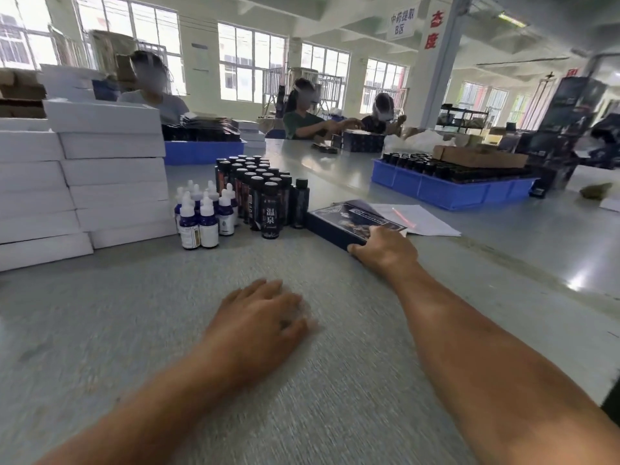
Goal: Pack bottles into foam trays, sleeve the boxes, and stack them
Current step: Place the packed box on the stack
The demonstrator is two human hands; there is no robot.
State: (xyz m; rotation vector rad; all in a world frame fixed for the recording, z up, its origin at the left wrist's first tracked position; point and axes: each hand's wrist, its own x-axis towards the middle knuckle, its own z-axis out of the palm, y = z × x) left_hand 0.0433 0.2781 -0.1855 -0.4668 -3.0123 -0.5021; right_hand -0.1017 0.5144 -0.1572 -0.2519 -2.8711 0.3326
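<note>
One box [349, 226] under right grip [385, 251]

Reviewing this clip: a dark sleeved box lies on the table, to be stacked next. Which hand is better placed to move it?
The right hand. It already rests on the near corner of the dark sleeved box, thumb against its side. The left hand lies blurred on bare table, apart from the box and holding nothing.

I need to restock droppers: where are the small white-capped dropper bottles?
In the head view, the small white-capped dropper bottles stand left of centre on the grey table, between the stacked white boxes and the tall dark bottles.
</note>
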